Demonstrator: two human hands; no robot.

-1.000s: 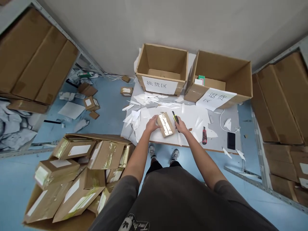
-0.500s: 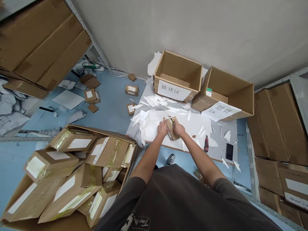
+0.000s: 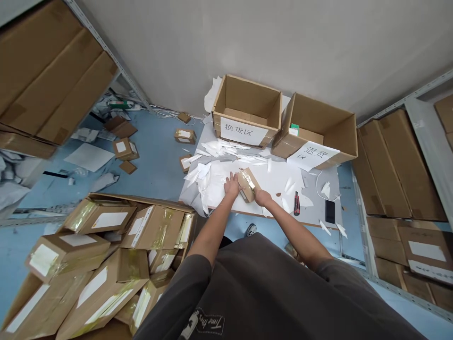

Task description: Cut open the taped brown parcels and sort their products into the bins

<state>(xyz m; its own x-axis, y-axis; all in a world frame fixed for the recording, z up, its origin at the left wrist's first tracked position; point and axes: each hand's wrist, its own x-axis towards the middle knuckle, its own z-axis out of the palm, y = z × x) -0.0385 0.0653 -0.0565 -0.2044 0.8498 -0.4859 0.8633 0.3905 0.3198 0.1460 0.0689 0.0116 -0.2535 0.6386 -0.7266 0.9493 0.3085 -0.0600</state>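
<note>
Right hand: Your right hand (image 3: 262,197) is closed around a cutter (image 3: 254,189) at the right edge of the small box; your fingers hide most of the tool.
Left hand: Your left hand (image 3: 232,185) is open, fingers extended, with its thumb side touching the left side of the same box.
Box in work: The small box (image 3: 247,178) lies between your hands near the table's front edge, set at a slant, with a strip of shiny tape along its top face.
Work surface: A white sheet (image 3: 268,183) lies under the box on the table (image 3: 314,213).
Spare cutter: A red-and-black cutter (image 3: 297,204) lies to the right of your right hand.
Phone: A dark phone (image 3: 330,211) lies farther right, near the front edge.
Scraps: White paper strips (image 3: 221,148) are heaped beyond the box.
Rear cartons: A left open carton (image 3: 253,99) and a right open carton (image 3: 334,123) stand behind the scraps, each with a handwritten sign on its front; a green-and-white item (image 3: 294,129) shows inside the right one.
Left of table: A large carton (image 3: 141,199) holds many taped parcels (image 3: 155,227).
</note>
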